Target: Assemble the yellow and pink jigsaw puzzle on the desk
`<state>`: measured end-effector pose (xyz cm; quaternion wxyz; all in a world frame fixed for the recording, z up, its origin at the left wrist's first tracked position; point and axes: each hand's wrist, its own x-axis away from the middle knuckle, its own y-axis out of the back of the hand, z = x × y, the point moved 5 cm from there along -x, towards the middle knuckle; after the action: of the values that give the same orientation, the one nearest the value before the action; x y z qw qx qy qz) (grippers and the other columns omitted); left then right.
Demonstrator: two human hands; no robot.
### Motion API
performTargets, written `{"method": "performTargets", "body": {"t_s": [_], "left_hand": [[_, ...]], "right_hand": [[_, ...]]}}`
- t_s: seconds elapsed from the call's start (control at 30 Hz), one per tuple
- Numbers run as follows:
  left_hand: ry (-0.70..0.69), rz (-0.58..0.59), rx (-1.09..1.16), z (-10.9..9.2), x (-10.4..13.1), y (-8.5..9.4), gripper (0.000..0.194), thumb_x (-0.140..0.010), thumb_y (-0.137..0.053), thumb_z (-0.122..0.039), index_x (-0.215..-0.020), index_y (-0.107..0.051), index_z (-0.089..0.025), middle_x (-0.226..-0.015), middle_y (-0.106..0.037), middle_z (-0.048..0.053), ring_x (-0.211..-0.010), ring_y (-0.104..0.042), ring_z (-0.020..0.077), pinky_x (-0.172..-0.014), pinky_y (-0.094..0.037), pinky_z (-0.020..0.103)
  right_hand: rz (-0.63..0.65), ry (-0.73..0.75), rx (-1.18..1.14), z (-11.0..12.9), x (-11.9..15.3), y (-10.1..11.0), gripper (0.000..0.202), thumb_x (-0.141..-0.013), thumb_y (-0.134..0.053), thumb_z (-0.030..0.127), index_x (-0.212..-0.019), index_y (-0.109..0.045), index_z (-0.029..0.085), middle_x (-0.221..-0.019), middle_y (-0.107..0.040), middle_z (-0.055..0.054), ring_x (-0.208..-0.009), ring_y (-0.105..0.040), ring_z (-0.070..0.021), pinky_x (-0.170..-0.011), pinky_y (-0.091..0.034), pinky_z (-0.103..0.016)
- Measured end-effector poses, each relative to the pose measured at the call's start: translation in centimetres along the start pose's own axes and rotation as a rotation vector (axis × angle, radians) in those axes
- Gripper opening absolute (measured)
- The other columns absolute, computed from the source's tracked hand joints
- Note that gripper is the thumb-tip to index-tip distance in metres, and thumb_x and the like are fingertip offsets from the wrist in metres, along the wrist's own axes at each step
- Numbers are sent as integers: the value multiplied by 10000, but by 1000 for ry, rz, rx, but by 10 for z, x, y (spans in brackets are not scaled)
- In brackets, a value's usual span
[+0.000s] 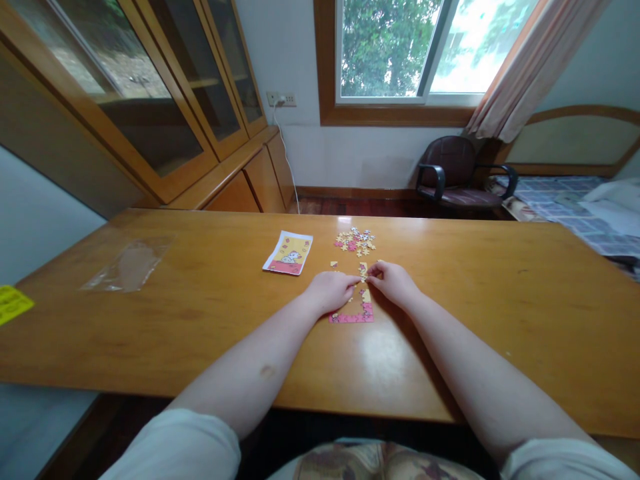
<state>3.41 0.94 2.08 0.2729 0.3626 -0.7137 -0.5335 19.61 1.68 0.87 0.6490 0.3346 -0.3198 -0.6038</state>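
Observation:
A partly joined puzzle border point(353, 319) lies on the wooden table, with pink pieces along its near edge and pink and yellow ones up its right side. My left hand point(330, 291) rests over the left part, its index finger reaching to a small yellow piece on the right side. My right hand point(393, 283) has thumb and index finger pinched at that same yellow piece point(363, 273). Loose pieces point(355, 241) form a pile beyond the hands. One loose piece point(334, 265) lies beyond my left hand. My left hand covers part of the puzzle.
A picture card point(289, 253) lies left of the pile. A clear plastic bag point(131, 265) is at the table's left, and a yellow label point(14, 304) at the far left edge. Beyond the table point(480, 293) stand a cabinet point(235, 180) and a chair point(453, 170).

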Motion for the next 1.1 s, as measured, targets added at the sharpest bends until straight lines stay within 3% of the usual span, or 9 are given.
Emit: {"method": "performTargets", "body": {"t_s": [0.27, 0.47, 1.1], "left_hand": [[-49, 2, -13, -1, 1, 2, 351, -874, -485, -290, -1156, -685, -350, -1012, -740, 43, -902, -678, 237, -772, -500, 323], [-35, 21, -32, 0, 0, 0, 357, -881, -472, -306, -1169, -680, -338, -1038, -736, 47, -921, -679, 242, -780, -509, 328], [-4, 51, -90, -2, 1, 1, 389, -906, -437, -308, -1247, -614, -368, -1071, -727, 20, -947, -677, 222, -810, -519, 316]], "right_hand": [[36, 143, 105, 2, 3, 11, 88, -795, -656, 232, -851, -722, 222, -923, -689, -34, -856, -626, -159, -790, -448, -240], [66, 172, 127, 3, 4, 8, 133, -811, -654, 239, -906, -747, 236, -932, -663, -37, -841, -628, -156, -792, -455, -240], [19, 202, 116, 3, 3, 7, 85, -811, -662, 226, -819, -747, 220, -891, -669, -30, -824, -622, -150, -778, -448, -238]]}}
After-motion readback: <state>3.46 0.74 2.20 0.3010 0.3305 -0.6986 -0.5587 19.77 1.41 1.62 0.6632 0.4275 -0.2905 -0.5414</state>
